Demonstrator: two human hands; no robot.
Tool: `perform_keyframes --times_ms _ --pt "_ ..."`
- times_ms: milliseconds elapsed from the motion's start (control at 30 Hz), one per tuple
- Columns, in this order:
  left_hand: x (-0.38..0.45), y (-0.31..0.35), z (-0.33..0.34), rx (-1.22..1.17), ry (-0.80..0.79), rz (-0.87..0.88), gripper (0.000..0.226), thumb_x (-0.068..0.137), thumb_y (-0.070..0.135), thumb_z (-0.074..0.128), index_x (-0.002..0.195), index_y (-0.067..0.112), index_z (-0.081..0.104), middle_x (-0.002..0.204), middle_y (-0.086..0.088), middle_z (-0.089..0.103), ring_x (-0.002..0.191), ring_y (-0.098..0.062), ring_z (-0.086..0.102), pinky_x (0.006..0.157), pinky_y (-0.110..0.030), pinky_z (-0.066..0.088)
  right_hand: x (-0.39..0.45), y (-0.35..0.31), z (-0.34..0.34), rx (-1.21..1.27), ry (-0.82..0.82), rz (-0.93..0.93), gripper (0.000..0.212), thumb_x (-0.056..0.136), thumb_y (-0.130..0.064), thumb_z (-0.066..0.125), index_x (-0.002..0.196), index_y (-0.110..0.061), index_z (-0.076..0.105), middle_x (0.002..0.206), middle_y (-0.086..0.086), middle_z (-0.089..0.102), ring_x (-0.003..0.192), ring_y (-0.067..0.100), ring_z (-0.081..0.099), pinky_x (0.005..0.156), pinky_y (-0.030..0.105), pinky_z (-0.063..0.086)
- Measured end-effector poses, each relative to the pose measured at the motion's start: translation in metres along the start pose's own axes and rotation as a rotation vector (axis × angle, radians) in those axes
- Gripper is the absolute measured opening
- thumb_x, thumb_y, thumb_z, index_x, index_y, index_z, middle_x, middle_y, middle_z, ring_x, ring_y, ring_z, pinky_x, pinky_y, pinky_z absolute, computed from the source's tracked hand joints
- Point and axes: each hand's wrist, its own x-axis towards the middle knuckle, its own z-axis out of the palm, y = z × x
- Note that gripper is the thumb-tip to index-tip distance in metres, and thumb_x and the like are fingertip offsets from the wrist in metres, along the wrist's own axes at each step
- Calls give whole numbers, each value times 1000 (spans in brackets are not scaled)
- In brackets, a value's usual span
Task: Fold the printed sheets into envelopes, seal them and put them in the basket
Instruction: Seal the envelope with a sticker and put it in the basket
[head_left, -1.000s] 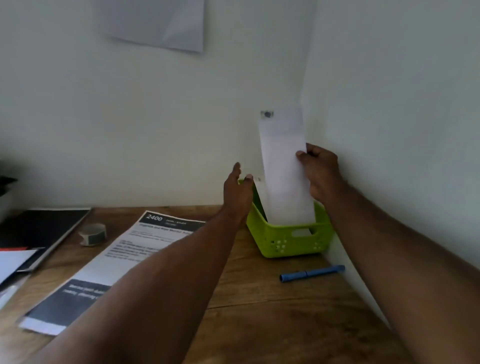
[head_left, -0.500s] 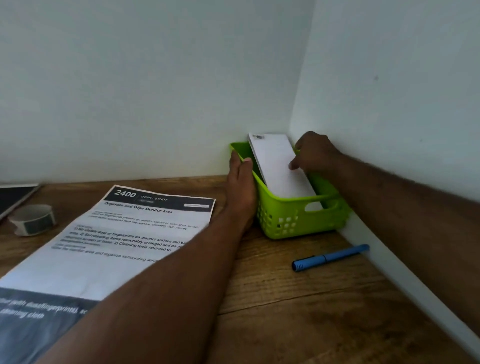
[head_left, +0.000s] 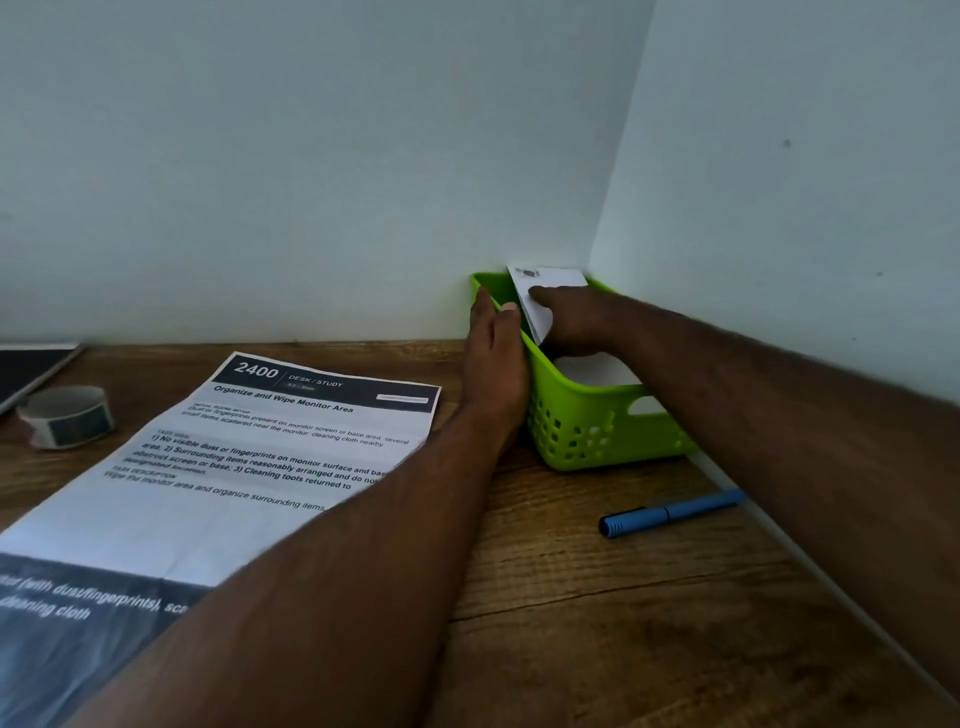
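A green plastic basket (head_left: 587, 431) stands in the corner where the two walls meet. A folded white envelope (head_left: 545, 283) with a small dark sticker at its top leans inside it against the back rim. My right hand (head_left: 571, 317) reaches into the basket and presses on the envelope with its fingers. My left hand (head_left: 493, 358) rests flat against the basket's left wall, thumb over the rim. More white paper (head_left: 597, 370) lies in the basket's bottom. A printed sheet (head_left: 244, 467) headed "2400 Desk / Study" lies flat on the wooden desk (head_left: 597, 597), partly under my left forearm.
A blue pen (head_left: 670, 513) lies on the desk just in front of the basket, near the right wall. A roll of tape or stickers (head_left: 67, 415) sits at the far left, with a dark flat object (head_left: 31, 364) behind it.
The envelope stood tall above the basket a second ago; my right hand has lowered it down inside. My view has dropped and moved closer to the desk.
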Motion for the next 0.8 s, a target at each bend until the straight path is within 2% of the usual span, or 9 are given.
perform_keyframes --times_ms 267,367,433,533,600,667,733,800 --pt "0 0 0 -10 9 -16 52 103 25 42 152 13 27 159 -2 27 145 -15 27 120 -39 23 14 9 10 -65 40 6 89 70 -39 78 143 -15 31 141 14 45 128 32 44 101 40 43" --pt "0 -2 0 -6 1 -9 52 103 29 41 152 14 28 159 -2 28 145 -14 28 120 -39 23 17 10 14 -86 28 -2 90 73 -40 75 145 -13 28 141 15 45 128 33 44 102 40 42" --pt "0 -1 -1 7 -6 -16 56 101 39 41 151 16 30 157 -2 31 144 -15 30 119 -40 25 19 10 15 -86 9 0 88 75 -41 73 145 -13 28 141 16 45 127 33 44 101 39 42" --pt "-2 -1 -5 6 17 -64 73 90 62 38 150 20 36 152 -4 41 139 -18 40 115 -42 33 10 7 4 -60 11 -22 83 76 -46 72 143 -13 34 146 13 42 132 30 41 105 36 39" --pt "-5 3 -7 1 48 -86 62 99 48 38 153 19 29 154 -7 37 138 -20 39 114 -42 34 1 5 -14 10 80 -31 84 75 -49 72 142 -11 39 147 13 41 134 28 40 107 32 37" --pt "-9 13 -10 -22 73 -142 59 103 32 43 155 17 21 156 -10 31 139 -25 38 113 -42 36 -11 -2 -36 94 172 -4 80 73 -50 74 134 -6 49 141 16 48 129 30 46 102 32 41" --pt "-7 28 -12 -13 116 -200 66 99 21 53 154 13 19 155 -16 31 138 -30 40 111 -44 38 -19 -9 -57 171 281 9 60 71 -45 76 111 -2 63 122 19 61 116 32 56 91 32 47" --pt "0 44 -18 -1 122 -235 74 89 8 61 152 7 24 148 -24 39 133 -36 45 108 -47 40 -29 -22 -73 262 383 -16 37 71 -39 72 82 -4 66 95 15 67 100 31 63 80 29 49"
